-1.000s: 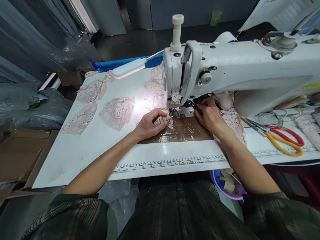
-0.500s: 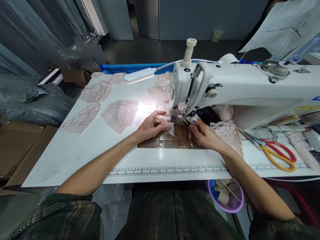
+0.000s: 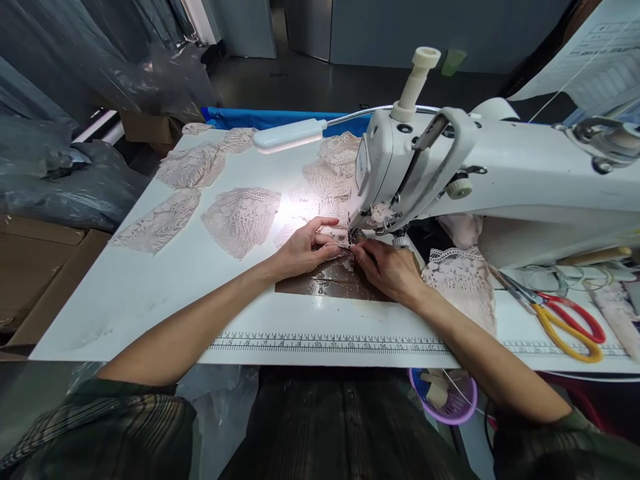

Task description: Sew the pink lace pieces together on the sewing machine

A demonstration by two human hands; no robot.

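White tabletop (image 3: 150, 293) fills the view, with a sewing machine (image 3: 500, 173) rising just beyond both hands and its small lamp (image 3: 289, 135) lighting the spot in front of them. The left hand (image 3: 300, 250) lies flat with fingers spread on a small lace piece (image 3: 334, 238), pinning it to the brown plate (image 3: 325, 283) right at the needle; the right hand (image 3: 387, 267) meets it from the other side, fingertips pinched on the same piece's edge, so the two hands are nearly touching. This looks like the positioning step, squaring the lace under the presser foot before a seam. The next move would call for steady, even feeding with fingertips kept clear of the needle. More lace panels (image 3: 240, 217) lie well beyond the left hand; scissors (image 3: 565, 320) rest far off the right forearm's outer side, and a lace pile (image 3: 463, 277) sits just beside the right wrist.
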